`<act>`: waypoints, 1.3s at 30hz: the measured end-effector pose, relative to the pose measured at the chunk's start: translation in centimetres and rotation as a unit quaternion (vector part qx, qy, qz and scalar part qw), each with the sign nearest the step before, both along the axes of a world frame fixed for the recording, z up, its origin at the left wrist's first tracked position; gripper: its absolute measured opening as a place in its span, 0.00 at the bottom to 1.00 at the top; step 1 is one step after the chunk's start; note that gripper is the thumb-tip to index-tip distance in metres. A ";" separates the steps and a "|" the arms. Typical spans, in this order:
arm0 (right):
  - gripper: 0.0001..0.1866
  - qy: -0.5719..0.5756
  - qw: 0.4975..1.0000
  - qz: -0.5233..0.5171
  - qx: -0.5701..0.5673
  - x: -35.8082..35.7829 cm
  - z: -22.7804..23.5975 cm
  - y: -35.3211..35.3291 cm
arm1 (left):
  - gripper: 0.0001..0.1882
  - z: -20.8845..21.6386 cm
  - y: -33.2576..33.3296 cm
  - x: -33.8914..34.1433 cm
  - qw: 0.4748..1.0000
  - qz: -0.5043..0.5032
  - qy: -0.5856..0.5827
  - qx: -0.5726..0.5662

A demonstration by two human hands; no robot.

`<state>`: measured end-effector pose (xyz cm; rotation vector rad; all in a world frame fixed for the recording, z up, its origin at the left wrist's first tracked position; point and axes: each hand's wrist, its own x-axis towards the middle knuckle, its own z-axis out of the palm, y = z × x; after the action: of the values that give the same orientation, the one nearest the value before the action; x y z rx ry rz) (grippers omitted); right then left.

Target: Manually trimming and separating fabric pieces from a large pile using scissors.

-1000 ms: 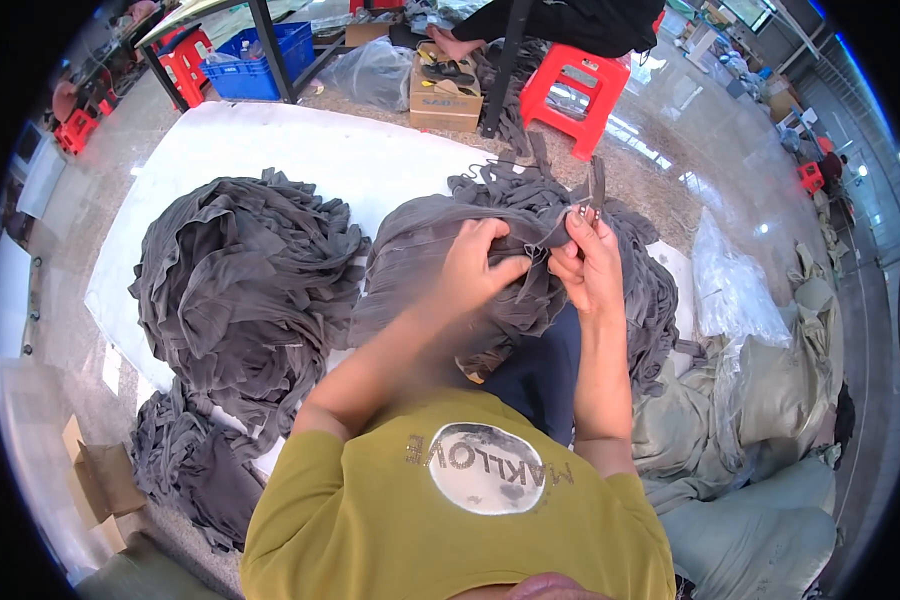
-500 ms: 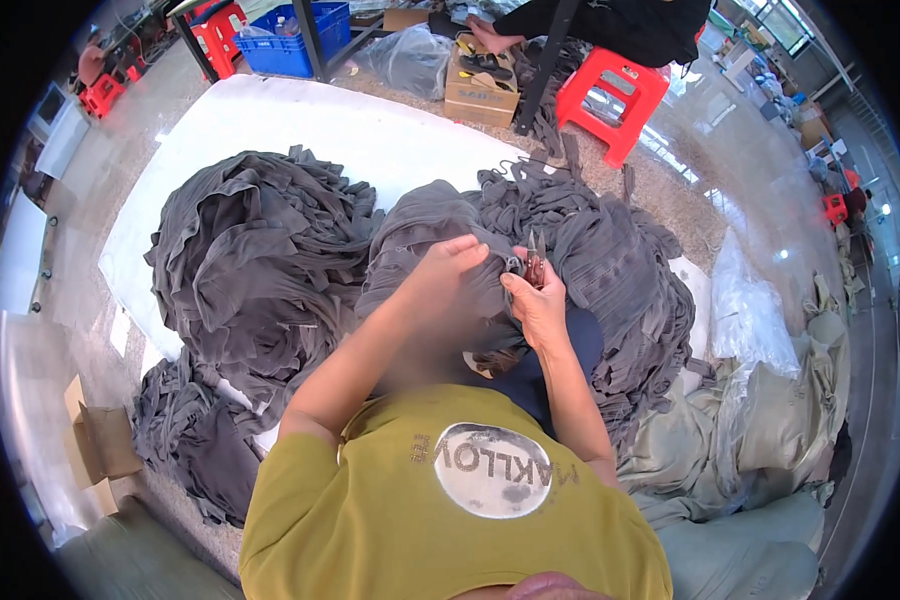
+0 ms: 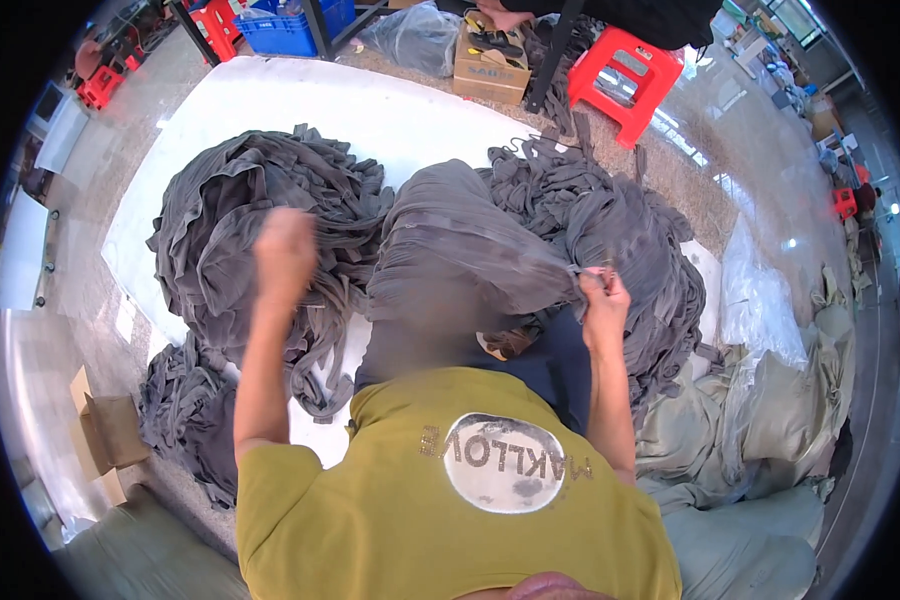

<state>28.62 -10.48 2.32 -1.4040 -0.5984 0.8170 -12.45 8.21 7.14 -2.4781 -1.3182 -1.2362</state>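
Observation:
A dark grey garment (image 3: 470,245) lies across my lap, bunched and stretched toward the right. My right hand (image 3: 605,305) is closed on its right end, fingers pinched on the cloth. The thread snips that this hand held earlier cannot be clearly made out now. My left hand (image 3: 285,255) is raised over the left pile of dark grey garments (image 3: 220,190), smeared by motion, so its fingers do not show clearly. Another heap of dark grey garments (image 3: 660,290) lies just beyond and beside my right hand.
A white sheet (image 3: 270,95) lies under the piles. A smaller dark heap (image 3: 185,420) and an open cardboard box (image 3: 110,435) sit at left. Clear plastic (image 3: 760,300) and olive cloth bundles (image 3: 790,410) lie at right. A red stool (image 3: 625,80) stands ahead, near a cardboard carton (image 3: 490,80).
My left hand has moved away from the garment, leftward over the left pile. My right hand has shifted right, drawing the garment's end out with it.

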 end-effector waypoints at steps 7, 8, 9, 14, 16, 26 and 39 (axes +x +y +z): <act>0.07 0.056 0.996 0.067 0.010 -1.1 2.8 0.1 | 0.04 2.2 -4.4 4.1 0.983 -0.067 -0.106 -0.133; 0.07 0.058 0.995 0.077 0.018 -1.3 3.5 0.3 | 0.03 1.4 -4.8 7.3 0.966 -0.168 -0.103 -0.168; 0.07 0.061 0.995 0.072 0.020 -1.5 4.0 0.3 | 0.03 0.5 -5.5 10.1 0.947 -0.216 -0.103 -0.213; 0.09 0.078 0.990 0.114 0.038 -2.2 6.6 -0.7 | 0.12 -1.1 -7.3 19.3 0.943 -0.269 -0.075 -0.182; 0.09 0.057 0.992 0.101 0.048 -2.3 6.8 -0.7 | 0.17 -1.1 -7.1 20.2 0.949 -0.235 -0.091 -0.187; 0.07 -0.002 0.989 0.111 0.096 -3.0 6.9 0.3 | 0.29 -1.3 -5.5 19.5 0.970 -0.169 -0.079 -0.158; 0.18 -0.046 0.998 0.045 0.015 -1.6 3.4 4.6 | 0.22 -1.9 -6.3 20.1 0.362 -0.343 -0.375 -0.782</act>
<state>27.01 -5.86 5.69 -1.4007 -0.7455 0.8145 7.64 1.87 5.28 -4.3370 -2.8400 -1.7194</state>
